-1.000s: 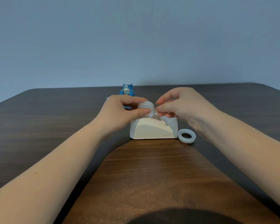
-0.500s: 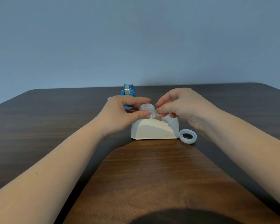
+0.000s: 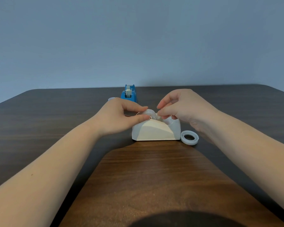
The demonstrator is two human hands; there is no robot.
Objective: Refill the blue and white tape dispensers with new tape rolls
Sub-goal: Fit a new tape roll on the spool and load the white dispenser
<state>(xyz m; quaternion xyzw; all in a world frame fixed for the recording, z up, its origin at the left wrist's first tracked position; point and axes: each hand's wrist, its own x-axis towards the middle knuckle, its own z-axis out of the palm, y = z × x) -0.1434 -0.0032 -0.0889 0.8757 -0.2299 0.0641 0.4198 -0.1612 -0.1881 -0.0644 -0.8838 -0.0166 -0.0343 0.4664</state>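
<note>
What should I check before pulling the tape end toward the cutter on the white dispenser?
1. White dispenser flat on the table: ok.
2. Left hand gripping the clear tape roll: ok.
3. Right hand pinching at the roll's right edge: ok; tape end actually caught: cannot tell.
4. Roll seated in the dispenser: cannot tell, hands cover it.
5. Loose ring lies beside the dispenser's right end, close to the pull path: not ok.
6. Blue dispenser well behind: ok.
</note>
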